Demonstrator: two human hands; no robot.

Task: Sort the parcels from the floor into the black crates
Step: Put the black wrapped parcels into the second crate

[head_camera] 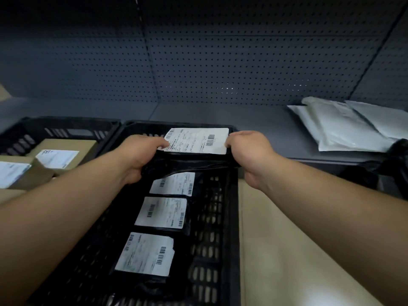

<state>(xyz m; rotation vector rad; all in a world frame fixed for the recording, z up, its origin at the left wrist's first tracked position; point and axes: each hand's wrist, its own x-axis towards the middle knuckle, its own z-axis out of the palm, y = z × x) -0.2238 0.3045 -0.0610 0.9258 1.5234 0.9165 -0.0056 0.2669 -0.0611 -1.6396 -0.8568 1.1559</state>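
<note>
**Gripped at both ends, over the crate**

Pinching a black parcel [187, 164] at either end: left hand [141, 155] curled round its nine o'clock edge, thumb on the white label [197, 140]; right hand [247, 151] curled round the three o'clock edge. Held flat, label up, stretched between the two grips, hanging above the far end of the middle crate [229, 217], toward twelve o'clock.

Looks like the placing step: parcel carried in, not yet set down. Below it, toward six o'clock, three more black parcels [163, 214] lying in a row inside the same crate, labels up; the nearest of them partly hidden under the held one. Next move probably calls for lowering into the free space at twelve o'clock, keeping the label up and clear of the row, then loosening both hands together so the slack bag does not fold.

At nine o'clock, a second crate [61, 127] holding brown boxes [66, 151]. At two o'clock, pale mailers [353, 127] on the dark shelf [220, 115], well apart from the hands. Behind, pegboard [220, 62].
</note>
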